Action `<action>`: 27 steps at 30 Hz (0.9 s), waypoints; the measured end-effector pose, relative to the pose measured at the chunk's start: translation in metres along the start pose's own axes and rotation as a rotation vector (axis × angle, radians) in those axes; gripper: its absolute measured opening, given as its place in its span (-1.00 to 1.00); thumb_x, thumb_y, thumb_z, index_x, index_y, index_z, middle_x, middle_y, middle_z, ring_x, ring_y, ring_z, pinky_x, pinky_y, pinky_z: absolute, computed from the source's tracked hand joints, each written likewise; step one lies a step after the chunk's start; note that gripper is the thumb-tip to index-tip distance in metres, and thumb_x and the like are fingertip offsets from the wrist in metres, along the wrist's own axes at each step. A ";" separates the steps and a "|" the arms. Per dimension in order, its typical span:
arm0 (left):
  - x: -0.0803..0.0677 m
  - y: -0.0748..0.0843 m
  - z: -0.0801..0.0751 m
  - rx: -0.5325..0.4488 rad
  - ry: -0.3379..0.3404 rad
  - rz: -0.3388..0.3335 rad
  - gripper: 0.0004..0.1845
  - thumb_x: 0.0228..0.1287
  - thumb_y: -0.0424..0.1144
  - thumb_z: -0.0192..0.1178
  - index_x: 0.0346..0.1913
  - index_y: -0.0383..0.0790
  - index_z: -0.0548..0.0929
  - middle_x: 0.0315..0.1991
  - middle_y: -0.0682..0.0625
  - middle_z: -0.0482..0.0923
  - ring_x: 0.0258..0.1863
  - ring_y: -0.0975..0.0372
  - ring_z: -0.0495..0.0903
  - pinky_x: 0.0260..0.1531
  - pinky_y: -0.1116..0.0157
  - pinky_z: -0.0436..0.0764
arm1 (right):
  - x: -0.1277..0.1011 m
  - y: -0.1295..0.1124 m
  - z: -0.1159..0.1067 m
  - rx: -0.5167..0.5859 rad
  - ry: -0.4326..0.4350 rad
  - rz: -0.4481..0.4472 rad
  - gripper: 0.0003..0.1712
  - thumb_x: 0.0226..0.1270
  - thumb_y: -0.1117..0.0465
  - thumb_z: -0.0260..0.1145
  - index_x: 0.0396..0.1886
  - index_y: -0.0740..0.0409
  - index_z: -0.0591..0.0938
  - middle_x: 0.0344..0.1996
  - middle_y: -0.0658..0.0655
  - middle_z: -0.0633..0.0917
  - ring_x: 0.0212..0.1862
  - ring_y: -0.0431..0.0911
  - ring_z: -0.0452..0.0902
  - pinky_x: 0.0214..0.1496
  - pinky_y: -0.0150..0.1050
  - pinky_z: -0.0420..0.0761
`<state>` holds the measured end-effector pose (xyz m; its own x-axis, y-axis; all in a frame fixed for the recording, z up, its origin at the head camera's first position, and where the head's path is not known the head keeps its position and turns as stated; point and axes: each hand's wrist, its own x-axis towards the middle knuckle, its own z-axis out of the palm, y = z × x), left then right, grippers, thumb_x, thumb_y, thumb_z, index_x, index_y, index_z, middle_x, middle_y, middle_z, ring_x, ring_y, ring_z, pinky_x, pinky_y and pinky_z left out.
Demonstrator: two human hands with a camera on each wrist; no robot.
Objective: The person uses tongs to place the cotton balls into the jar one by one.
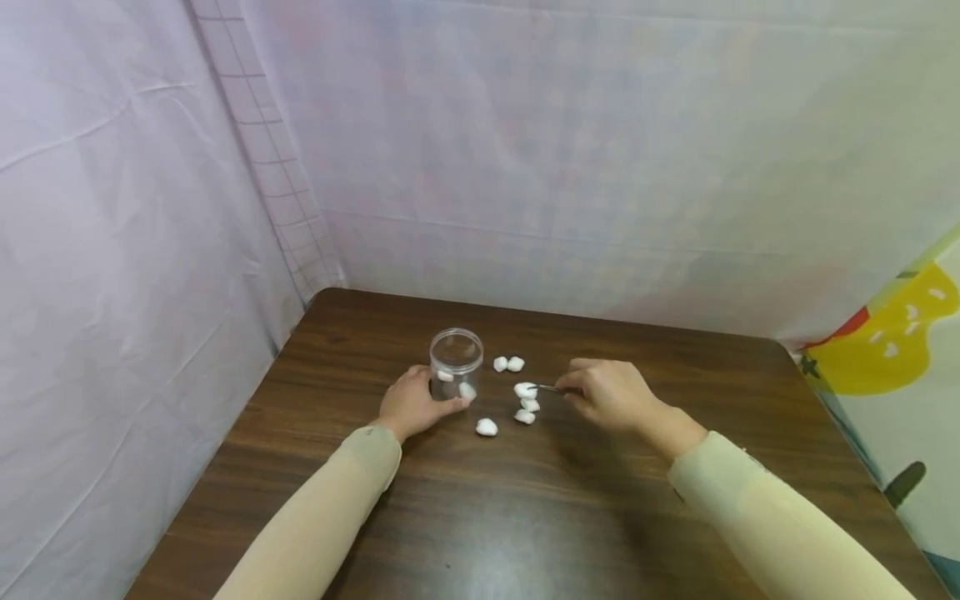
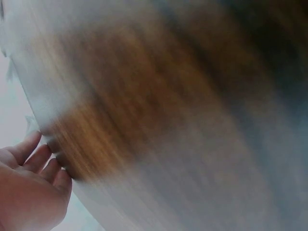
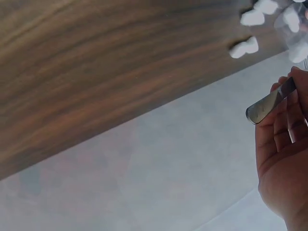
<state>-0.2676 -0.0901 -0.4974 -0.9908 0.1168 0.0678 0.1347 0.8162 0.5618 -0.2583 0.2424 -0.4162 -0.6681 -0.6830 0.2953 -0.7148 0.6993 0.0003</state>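
Observation:
A clear plastic jar [image 1: 457,354] stands on the brown table, with white cotton balls visible inside. My left hand [image 1: 414,405] holds it low on its left side, thumb across the front; the left wrist view catches only that hand's fingers [image 2: 50,161], not the jar. In my right hand [image 1: 611,392] I pinch metal tweezers [image 1: 549,387], whose tips meet a cotton ball [image 1: 524,389] to the jar's right. The rounded back end of the tweezers [image 3: 267,106] juts from the fingers in the right wrist view. Two more cotton balls [image 1: 528,406] lie just below that one.
A pair of cotton balls [image 1: 508,364] lies behind, right of the jar, and a single one [image 1: 487,427] in front. The wood-grain table [image 1: 480,517] backs onto a pale curtain [image 1: 562,167]. A printed cloth with a yellow shape [image 1: 877,358] hangs at the right.

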 end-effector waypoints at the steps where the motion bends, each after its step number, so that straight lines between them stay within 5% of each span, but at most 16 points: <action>1: 0.000 0.000 0.000 0.002 -0.002 0.001 -0.09 0.03 0.38 0.36 0.29 -0.21 0.55 0.25 -0.15 0.50 0.21 -0.03 0.49 0.19 -0.06 0.44 | 0.002 0.000 -0.001 0.002 0.000 -0.001 -0.81 0.13 0.20 0.50 -0.22 -0.03 0.80 -0.39 -0.15 0.58 -0.55 -0.32 0.40 -0.63 -0.31 0.41; 16: 0.000 0.000 0.000 0.019 -0.005 0.012 -0.08 0.03 0.39 0.36 0.30 -0.23 0.54 0.27 -0.17 0.48 0.23 -0.03 0.47 0.20 -0.06 0.44 | 0.062 -0.011 -0.024 0.023 0.059 -0.008 -0.80 0.20 0.19 0.46 -0.16 -0.03 0.80 -0.39 -0.13 0.59 -0.56 -0.27 0.39 -0.64 -0.26 0.38; 27: 0.001 -0.001 0.001 0.010 0.000 0.000 -0.07 0.01 0.39 0.37 0.30 -0.23 0.54 0.25 -0.16 0.49 0.22 -0.03 0.48 0.19 -0.06 0.44 | 0.097 -0.027 -0.016 0.000 0.033 -0.012 -0.81 0.23 0.19 0.40 -0.17 -0.04 0.81 -0.38 -0.11 0.62 -0.52 -0.24 0.46 -0.61 -0.25 0.45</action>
<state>-0.2690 -0.0897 -0.4986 -0.9908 0.1166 0.0681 0.1347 0.8217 0.5537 -0.3005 0.1612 -0.3720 -0.6520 -0.6841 0.3268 -0.7229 0.6909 0.0041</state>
